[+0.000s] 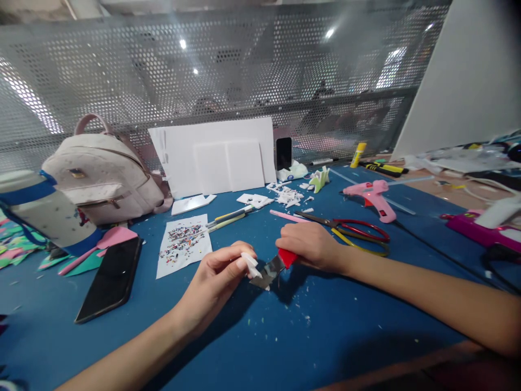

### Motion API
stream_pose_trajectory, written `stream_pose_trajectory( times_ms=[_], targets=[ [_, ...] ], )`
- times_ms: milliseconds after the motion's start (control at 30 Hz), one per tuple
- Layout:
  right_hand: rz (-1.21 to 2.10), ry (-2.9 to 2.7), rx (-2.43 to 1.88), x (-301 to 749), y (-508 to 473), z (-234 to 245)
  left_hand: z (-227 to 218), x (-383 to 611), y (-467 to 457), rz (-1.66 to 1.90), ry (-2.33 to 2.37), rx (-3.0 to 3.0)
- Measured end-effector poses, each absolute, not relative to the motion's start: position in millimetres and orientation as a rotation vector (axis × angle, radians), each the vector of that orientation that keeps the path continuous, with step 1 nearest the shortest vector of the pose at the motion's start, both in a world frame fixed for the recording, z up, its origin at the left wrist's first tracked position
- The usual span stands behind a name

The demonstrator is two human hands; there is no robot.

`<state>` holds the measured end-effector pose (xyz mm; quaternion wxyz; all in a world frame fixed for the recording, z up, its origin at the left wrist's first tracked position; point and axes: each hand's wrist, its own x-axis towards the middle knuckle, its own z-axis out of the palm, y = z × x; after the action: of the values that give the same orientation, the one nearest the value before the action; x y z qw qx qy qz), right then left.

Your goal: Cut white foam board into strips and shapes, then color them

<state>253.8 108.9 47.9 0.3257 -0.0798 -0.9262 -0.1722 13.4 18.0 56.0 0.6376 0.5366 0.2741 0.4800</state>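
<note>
My left hand pinches a small white piece, perhaps foam, between thumb and fingers above the blue table. My right hand is wrapped round the red handle of a wide-bladed knife. Its metal blade points left and down, with the tip at the lower end of the white piece; whether it touches cannot be told. Small white shavings lie on the table beneath. Just behind my right hand are scissors with red and yellow handles and a pink stick.
Left stand a backpack, a tumbler and a dark phone. A paper holds coloured bits. White scraps lie behind, before white boards. Right are a pink glue gun with its cord and a glue stick.
</note>
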Motion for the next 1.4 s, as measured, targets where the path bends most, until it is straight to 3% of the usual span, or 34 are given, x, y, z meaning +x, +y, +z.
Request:
stream_pose_trajectory(
  times_ms=[1400],
  targets=[
    [-0.457, -2.472, -0.259, 255.4, 113.1, 48.2, 54.0, 15.3, 18.6, 1.053, 0.64, 1.196]
  ],
)
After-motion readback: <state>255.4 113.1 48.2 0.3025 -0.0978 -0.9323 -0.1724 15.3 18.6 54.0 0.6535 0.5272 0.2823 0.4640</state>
